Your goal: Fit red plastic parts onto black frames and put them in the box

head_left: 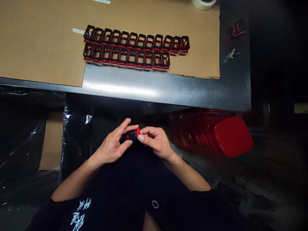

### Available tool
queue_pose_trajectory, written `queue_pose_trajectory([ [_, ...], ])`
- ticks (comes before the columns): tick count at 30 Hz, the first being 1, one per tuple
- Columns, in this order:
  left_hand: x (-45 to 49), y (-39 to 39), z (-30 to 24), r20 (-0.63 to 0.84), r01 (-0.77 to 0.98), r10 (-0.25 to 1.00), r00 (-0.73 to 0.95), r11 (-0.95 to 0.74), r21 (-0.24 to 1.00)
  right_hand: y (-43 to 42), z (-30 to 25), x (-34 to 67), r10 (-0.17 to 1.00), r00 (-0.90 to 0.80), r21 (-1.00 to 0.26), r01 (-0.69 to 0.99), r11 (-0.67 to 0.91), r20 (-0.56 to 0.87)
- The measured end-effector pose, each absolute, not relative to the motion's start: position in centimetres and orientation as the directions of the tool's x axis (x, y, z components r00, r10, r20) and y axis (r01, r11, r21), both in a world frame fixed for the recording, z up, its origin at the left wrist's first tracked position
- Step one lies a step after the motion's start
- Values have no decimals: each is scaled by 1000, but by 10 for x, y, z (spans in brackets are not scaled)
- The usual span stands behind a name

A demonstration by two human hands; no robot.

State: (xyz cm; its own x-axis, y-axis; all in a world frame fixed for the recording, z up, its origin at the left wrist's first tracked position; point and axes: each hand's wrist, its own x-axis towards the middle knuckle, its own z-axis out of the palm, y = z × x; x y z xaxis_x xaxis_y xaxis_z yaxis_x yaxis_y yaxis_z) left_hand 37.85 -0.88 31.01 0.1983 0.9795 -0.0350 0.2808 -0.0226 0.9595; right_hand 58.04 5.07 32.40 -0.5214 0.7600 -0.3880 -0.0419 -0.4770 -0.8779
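Observation:
Between my hands, in front of my body and below the table edge, is a small black and red plastic frame (131,134). My left hand (115,143) grips its left part between thumb and fingers, with the index finger stretched upward. The thumb and index finger of my right hand (156,140) pinch the red end. Similar black and red frames (133,40) stand on the table in two close rows, their rectangular openings facing up. The back row reaches farther right than the front row (123,56).
Cardboard (43,41) covers much of the metal table (144,84). A tape roll (204,4) lies at the back. Another black and red part (238,27) and a small shiny item (232,55) are at the right. Below is a red plastic container (233,136); clear plastic film (31,128) hangs left.

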Motion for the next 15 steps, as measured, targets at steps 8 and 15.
queue_pose_trajectory([
  [8,380,-11,314,-67,98,997,26,64,993,49,324,579,851,-523,-998,5,-62,-55],
  [15,391,-12,318,-51,-92,999,15,52,994,47,311,579,827,-544,-981,32,190,143],
])
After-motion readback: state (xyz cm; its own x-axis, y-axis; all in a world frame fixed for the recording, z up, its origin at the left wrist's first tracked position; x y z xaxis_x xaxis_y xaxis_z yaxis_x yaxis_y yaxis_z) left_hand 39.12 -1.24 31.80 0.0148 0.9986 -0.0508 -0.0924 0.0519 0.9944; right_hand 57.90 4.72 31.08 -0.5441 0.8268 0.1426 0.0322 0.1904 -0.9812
